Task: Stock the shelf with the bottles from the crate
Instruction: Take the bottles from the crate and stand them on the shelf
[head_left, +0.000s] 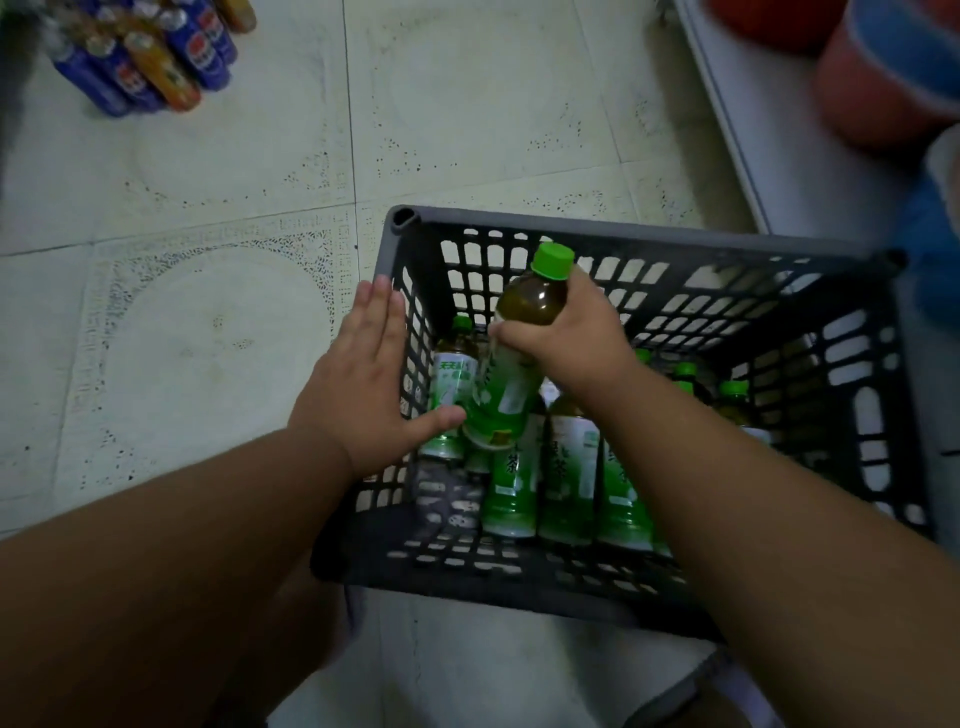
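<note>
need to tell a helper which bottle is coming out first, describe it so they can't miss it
Find the dark grey crate on the tiled floor. Above its left half, the right hand grips a green-capped tea bottle. Unlike the other bottles standing low on the crate's bottom, it is lifted and tilted.

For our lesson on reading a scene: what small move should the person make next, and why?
Probably lift the bottle clear of the crate. The right hand already grips it, raised above the other bottles, and the open left hand is by the crate's wall.
</note>
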